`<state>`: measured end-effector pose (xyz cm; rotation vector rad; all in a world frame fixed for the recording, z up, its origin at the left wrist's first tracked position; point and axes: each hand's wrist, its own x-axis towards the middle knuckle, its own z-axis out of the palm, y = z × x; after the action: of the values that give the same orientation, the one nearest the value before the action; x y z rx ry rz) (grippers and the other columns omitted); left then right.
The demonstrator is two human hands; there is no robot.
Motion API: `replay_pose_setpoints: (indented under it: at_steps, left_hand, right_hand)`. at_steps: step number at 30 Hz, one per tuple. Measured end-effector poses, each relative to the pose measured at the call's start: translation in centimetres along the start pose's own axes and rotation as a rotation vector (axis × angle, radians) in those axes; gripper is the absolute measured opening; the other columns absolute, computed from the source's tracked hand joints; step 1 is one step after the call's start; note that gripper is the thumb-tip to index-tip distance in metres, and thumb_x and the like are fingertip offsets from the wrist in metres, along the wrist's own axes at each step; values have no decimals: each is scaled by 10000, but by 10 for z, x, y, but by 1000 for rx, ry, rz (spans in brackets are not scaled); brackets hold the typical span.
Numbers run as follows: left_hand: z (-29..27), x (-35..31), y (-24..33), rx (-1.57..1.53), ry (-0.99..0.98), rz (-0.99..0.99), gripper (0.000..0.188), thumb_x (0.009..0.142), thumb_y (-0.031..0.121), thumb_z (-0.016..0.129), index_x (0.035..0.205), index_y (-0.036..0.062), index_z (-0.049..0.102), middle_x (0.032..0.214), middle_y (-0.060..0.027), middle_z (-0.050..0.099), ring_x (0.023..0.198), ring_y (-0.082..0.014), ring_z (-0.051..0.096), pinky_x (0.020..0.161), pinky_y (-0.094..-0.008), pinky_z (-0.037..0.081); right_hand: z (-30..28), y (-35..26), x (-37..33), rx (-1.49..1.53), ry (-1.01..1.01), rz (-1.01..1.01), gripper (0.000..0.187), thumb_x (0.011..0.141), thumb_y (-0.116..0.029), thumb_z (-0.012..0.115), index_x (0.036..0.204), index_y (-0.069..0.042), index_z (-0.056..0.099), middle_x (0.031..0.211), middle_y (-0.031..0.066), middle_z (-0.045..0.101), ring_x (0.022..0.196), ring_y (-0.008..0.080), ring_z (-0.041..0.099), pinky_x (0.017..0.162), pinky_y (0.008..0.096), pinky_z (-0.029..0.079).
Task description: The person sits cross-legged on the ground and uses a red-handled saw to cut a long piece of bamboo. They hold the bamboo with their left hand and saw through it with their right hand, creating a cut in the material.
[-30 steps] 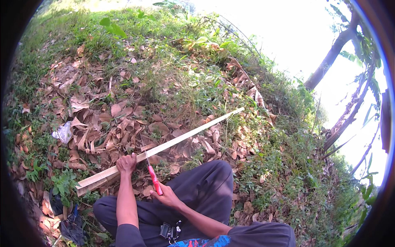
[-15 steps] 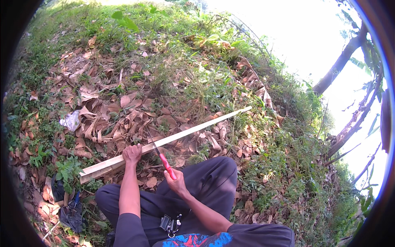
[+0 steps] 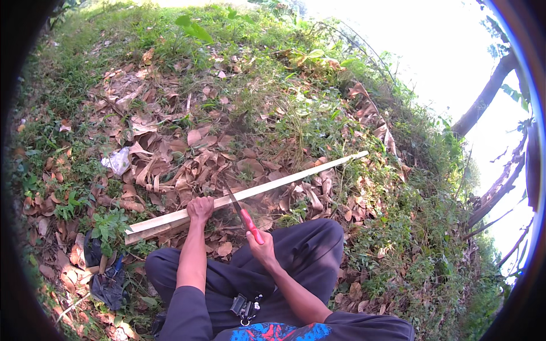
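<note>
A long, pale wooden strip (image 3: 284,180) slants across the ground before my crossed legs, its far end up to the right. Near its left part my left hand (image 3: 200,209) is closed over it, pressing from above. A second, shorter piece of wood (image 3: 153,232) lies beneath the strip's left end. My right hand (image 3: 262,249) grips the red handle of a hand saw (image 3: 248,222). The saw's dark, narrow blade crosses the strip just right of my left hand, pointing away from me. How deep the blade sits in the wood cannot be made out.
Dry brown leaves (image 3: 170,148) and grass surround the strip. A crumpled white plastic bag (image 3: 117,161) lies at the left, a black plastic bag (image 3: 108,287) lower left. A key ring with trinkets (image 3: 245,307) rests on my lap. Tree trunks (image 3: 488,96) stand at the right.
The whole view has shifted, so the scene sits a little farther right. Both hands keep their hold, and the saw stays across the strip; any slide of the blade is too small to tell.
</note>
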<state>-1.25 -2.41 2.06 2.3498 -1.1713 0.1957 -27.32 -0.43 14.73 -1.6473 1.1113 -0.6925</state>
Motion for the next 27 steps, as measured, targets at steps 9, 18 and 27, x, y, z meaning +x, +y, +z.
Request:
replay_pose_setpoints:
  at_steps: [9,18,27]
  left_hand:
    - [-1,6,-3,50,-119,-18,444,892,319,483,622,53,715,690,-215,685,623,-371,694,635,-466,560]
    - [10,5,-6,68,-84,30,482,903,335,458,654,20,724,698,-227,684,657,-377,705,666,-462,565]
    - [4,12,3,75,-196,-54,446,905,332,478,674,47,732,717,-216,693,679,-378,708,673,-479,565]
  right_hand:
    - [-15,-10,-69,48,-7,-5,267,932,-156,630,726,-1,561,553,-21,419,537,52,381,489,293,340]
    - [11,-1,-1,14,9,-50,289,935,-186,615,728,4,547,572,-25,430,558,61,387,504,307,339]
    - [-18,-14,-65,79,16,-13,245,925,-171,623,779,23,588,536,11,431,522,67,391,487,323,366]
